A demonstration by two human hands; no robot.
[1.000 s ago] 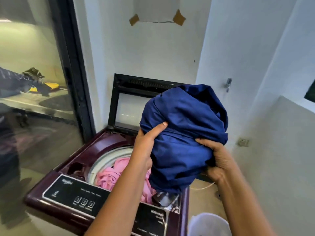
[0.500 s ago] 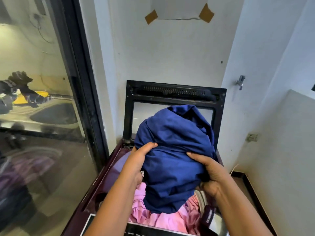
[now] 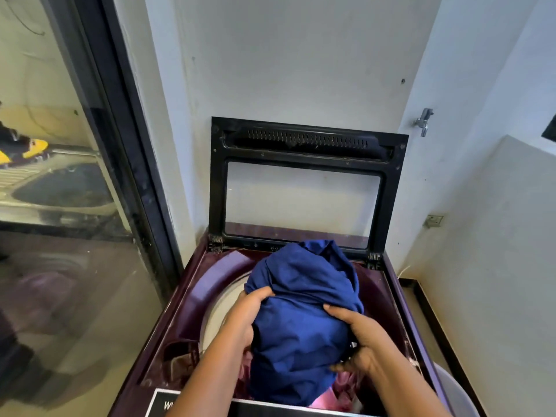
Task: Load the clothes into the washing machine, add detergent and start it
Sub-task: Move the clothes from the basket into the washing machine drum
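A bundled blue garment (image 3: 304,323) is gripped on its left by the left hand (image 3: 243,317) and on its right by the right hand (image 3: 358,335), low in the washing machine (image 3: 192,284) opening, over pink clothes (image 3: 323,400). The lid (image 3: 307,145) is raised.

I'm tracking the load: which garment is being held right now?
The dark blue garment, gripped by the left hand and right hand over the drum; the pink clothes lie loose underneath it.

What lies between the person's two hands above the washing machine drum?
A bundled blue garment, gripped by the left hand and right hand, seen in the head view.
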